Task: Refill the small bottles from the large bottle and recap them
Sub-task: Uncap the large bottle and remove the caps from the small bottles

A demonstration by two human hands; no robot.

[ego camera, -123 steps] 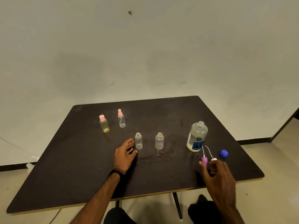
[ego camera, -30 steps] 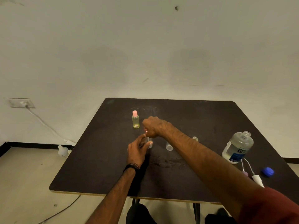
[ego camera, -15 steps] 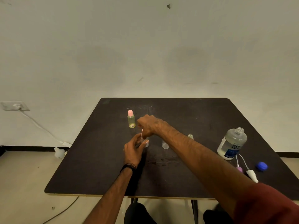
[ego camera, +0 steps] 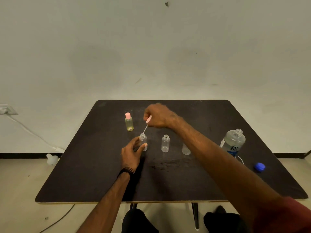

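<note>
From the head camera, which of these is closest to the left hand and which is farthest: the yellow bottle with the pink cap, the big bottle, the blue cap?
Measured from the left hand:
1. Yellow bottle with the pink cap: nearest, just beyond the hand, toward the wall.
2. Large bottle: far off on the right side of the table.
3. Blue cap: farthest, near the table's right edge.
</note>
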